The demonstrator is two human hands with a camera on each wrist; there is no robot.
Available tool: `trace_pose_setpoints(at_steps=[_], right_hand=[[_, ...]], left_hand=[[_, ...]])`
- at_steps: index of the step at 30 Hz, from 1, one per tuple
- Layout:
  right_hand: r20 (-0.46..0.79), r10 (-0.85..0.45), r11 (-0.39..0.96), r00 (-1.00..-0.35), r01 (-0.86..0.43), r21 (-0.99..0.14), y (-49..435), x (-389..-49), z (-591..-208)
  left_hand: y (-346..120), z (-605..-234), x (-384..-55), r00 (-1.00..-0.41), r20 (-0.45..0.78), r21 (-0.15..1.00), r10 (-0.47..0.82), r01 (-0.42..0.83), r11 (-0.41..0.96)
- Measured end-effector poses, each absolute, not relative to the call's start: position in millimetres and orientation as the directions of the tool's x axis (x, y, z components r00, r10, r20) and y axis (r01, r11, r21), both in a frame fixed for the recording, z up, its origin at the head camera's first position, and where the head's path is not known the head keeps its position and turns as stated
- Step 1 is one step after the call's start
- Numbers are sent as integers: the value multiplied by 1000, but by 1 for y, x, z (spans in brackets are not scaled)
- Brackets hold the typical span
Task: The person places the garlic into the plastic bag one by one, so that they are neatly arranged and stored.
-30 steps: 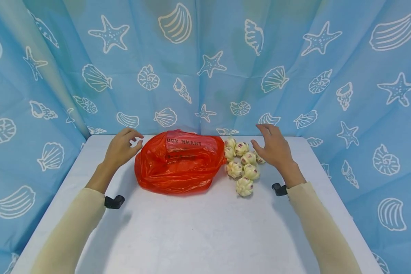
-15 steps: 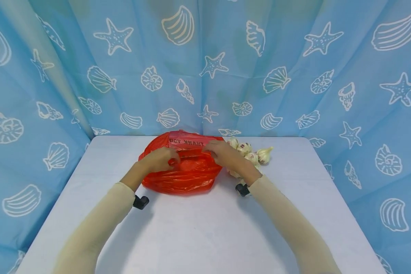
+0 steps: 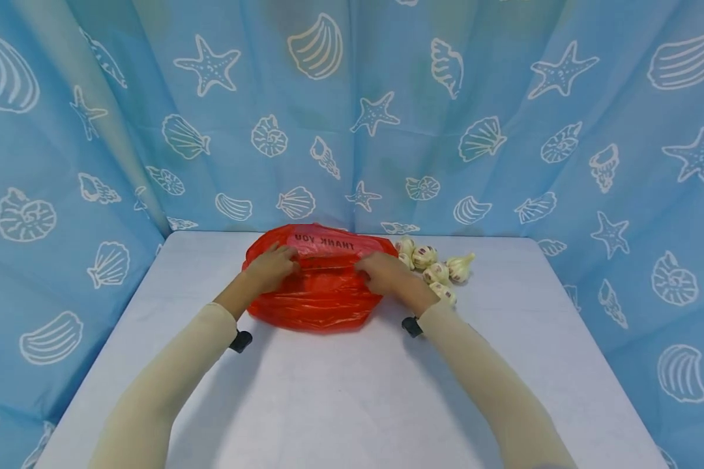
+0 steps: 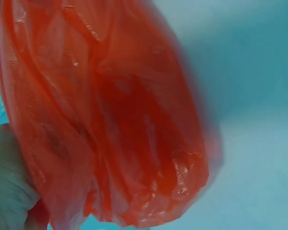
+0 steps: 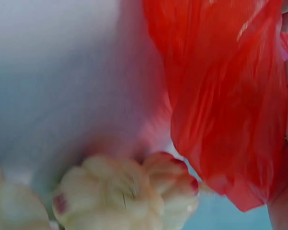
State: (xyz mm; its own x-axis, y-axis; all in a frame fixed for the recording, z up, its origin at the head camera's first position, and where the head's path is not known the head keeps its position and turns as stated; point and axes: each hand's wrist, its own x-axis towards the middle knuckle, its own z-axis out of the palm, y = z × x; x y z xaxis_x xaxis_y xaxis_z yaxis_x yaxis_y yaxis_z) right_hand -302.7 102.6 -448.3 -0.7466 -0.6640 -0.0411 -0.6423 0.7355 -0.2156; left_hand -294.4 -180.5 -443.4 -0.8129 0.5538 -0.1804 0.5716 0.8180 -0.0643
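Observation:
A red plastic bag point(image 3: 322, 309) lies at the far side of the white table, with mirrored "THANK YOU" lettering on its back panel. On its left part my left hand point(image 3: 272, 268) grips the film with bent fingers. My right hand point(image 3: 387, 272) pinches the bag's right part, its fingertips partly hidden. The left wrist view has the crumpled red film point(image 4: 129, 120) filling most of it, with part of the left hand point(image 4: 9, 182) at the edge. Several garlic bulbs point(image 3: 437, 273) sit right of the bag, some hidden behind the right forearm; close garlic bulbs point(image 5: 110, 194) show in the right wrist view.
A blue curtain point(image 3: 352, 156) printed with shells and starfish stands behind the white table point(image 3: 334, 404) and along both sides. A black wrist camera point(image 3: 412, 327) hangs under the right wrist, another wrist camera point(image 3: 242, 341) under the left.
Both hands have come inward from either side and taken hold of the bag. Its upper edge is now spread slightly wider to the right. The view has shifted a little.

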Motion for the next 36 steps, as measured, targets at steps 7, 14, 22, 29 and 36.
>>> trace_pose_setpoints(at_steps=[7,14,22,29,36], right_hand=[[-70,-603,784,-795,-574,-236,116,-300,-434],[-78,-651,751,-755,-625,-215,133,-299,-427],[-99,-617,775,-781,-581,-248,153,-294,-434],[-39,-649,756,-760,-638,-147,159,-290,-424],[41,-652,753,-758,-652,-88,158,-288,-401]], left_hand=[[-193,-425,-294,-829,4,225,559,545,808],[-220,-413,-287,-749,411,381,520,659,649],[-257,-416,-264,-847,391,458,359,518,722],[-266,-434,-245,-873,417,485,253,449,751],[-251,-425,-226,-938,284,549,198,329,769]])
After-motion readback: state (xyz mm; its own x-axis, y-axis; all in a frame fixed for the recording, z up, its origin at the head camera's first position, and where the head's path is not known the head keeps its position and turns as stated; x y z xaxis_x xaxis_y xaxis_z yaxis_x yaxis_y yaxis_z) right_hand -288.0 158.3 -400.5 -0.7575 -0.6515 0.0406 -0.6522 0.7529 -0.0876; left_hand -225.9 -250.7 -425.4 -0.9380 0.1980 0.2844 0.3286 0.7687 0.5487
